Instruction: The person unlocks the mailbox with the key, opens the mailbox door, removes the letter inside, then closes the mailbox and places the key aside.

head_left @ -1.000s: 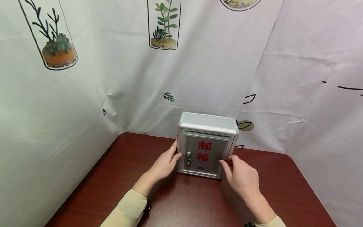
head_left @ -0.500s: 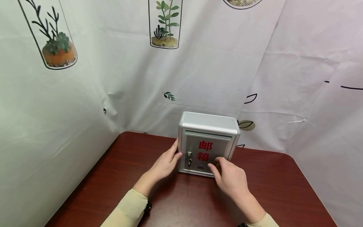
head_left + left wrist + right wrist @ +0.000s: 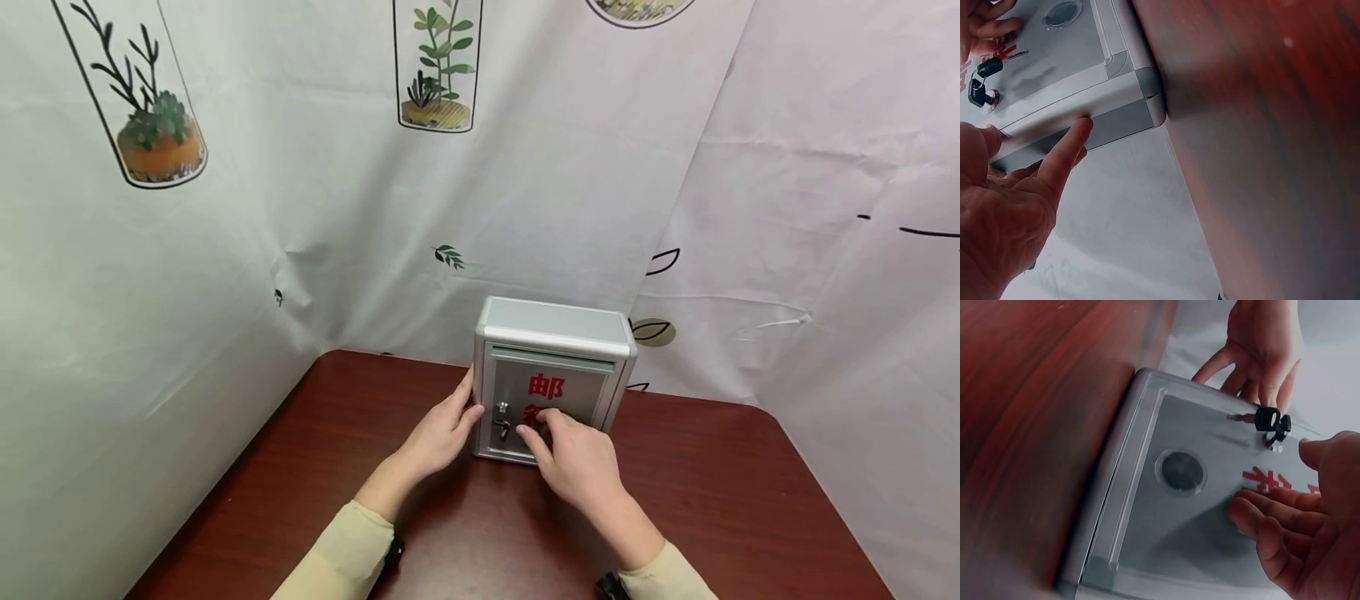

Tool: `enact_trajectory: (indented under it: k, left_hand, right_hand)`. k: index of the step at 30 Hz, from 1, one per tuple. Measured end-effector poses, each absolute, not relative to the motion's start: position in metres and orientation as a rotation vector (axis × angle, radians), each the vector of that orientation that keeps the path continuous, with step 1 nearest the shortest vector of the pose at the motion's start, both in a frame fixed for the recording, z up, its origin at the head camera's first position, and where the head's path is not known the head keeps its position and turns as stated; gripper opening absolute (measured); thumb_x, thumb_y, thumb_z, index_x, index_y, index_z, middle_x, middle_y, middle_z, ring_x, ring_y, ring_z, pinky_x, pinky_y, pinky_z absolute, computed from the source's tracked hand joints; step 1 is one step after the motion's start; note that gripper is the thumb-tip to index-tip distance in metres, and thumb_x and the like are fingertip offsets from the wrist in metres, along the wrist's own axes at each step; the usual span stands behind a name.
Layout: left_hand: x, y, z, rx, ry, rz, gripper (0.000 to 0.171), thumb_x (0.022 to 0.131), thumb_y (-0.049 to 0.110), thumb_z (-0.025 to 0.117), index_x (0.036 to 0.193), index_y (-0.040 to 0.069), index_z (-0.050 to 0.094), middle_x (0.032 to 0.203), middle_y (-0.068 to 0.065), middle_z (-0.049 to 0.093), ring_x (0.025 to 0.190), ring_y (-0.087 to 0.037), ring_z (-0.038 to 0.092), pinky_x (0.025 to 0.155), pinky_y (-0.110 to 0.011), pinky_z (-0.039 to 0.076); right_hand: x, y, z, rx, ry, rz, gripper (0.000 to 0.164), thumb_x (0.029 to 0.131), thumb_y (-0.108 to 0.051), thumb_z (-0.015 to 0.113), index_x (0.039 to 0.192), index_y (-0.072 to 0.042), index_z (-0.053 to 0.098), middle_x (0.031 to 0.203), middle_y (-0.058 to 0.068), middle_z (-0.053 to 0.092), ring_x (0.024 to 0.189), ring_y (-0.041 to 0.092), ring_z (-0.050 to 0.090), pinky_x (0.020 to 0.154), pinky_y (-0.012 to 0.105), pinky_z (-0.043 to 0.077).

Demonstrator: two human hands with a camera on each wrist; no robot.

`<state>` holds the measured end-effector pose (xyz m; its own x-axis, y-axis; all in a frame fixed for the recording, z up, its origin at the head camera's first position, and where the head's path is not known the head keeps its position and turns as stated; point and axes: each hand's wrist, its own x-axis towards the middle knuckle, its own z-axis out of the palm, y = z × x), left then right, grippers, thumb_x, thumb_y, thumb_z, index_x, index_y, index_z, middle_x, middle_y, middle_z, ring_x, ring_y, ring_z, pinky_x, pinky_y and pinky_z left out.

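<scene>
A silver metal mailbox (image 3: 557, 323) with red characters on its door stands upright on the table. My left hand (image 3: 437, 433) rests against its left side, fingers extended along the panel and thumb at the front edge. My right hand (image 3: 581, 462) is in front of the door, fingers loosely bent and holding nothing, covering part of the lower red character. A key in the door's lock (image 3: 502, 407) has a second black-headed key (image 3: 1267, 419) hanging from it, left of my right fingertips. A round window (image 3: 1180, 472) low on the door shows in both wrist views.
The dark red wooden table (image 3: 480, 533) has rounded far corners. A white curtain (image 3: 360, 208) printed with plants hangs behind the mailbox and along both sides.
My right hand has left the mailbox's right edge and moved left across the door toward the keys. My left hand and the mailbox have stayed in place.
</scene>
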<state>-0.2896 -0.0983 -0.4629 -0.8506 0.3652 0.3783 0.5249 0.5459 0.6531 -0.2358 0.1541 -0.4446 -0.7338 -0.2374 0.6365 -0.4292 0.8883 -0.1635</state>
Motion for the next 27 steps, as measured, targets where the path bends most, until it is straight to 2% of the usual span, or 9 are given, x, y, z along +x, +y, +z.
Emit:
enact_trajectory:
  k: [7,13,17,27]
  left_hand:
    - [-0.290,-0.097,-0.464,-0.755,-2.564,-1.188,0.073,0.119,0.025,0.057,0.180,0.019,0.019,0.167,-0.019,0.053,0.147,-0.036,0.058,0.118,-0.058,0.048]
    - [-0.290,-0.097,-0.465,-0.761,-2.565,-1.188,0.073,0.119,0.026,0.057,0.180,0.019,0.018,0.171,-0.018,0.048,0.149,-0.037,0.056,0.119,-0.058,0.047]
    - [-0.290,-0.097,-0.466,-0.756,-2.562,-1.184,0.074,0.119,0.026,0.058,0.181,0.020,0.018,0.169,-0.018,0.050,0.148,-0.037,0.057,0.118,-0.058,0.048]
    - [-0.290,-0.097,-0.466,-0.743,-2.574,-1.177,0.074,0.119,0.024,0.058,0.181,0.021,0.018,0.168,-0.018,0.051,0.148,-0.037,0.057,0.118,-0.058,0.048]
  right_hand:
    - [-0.240,0.140,-0.442,0.487,-2.461,0.412,0.037,0.102,-0.046,0.081,0.108,-0.009,0.078,0.090,0.003,0.081,0.065,0.026,0.073,0.057,0.048,0.059]
    - [-0.242,0.131,-0.443,0.497,-2.481,0.411,0.035,0.103,-0.047,0.080,0.103,-0.011,0.077,0.084,0.002,0.078,0.064,0.027,0.072,0.057,0.048,0.058]
    - [-0.244,0.127,-0.443,0.515,-2.460,0.421,0.037,0.103,-0.048,0.079,0.100,-0.012,0.076,0.079,0.001,0.076,0.063,0.028,0.072,0.055,0.048,0.057]
    - [-0.261,0.124,-0.462,0.582,-2.307,0.404,0.051,0.110,-0.060,0.065,0.089,-0.014,0.070,0.065,-0.003,0.065,0.051,0.024,0.062,0.042,0.047,0.046]
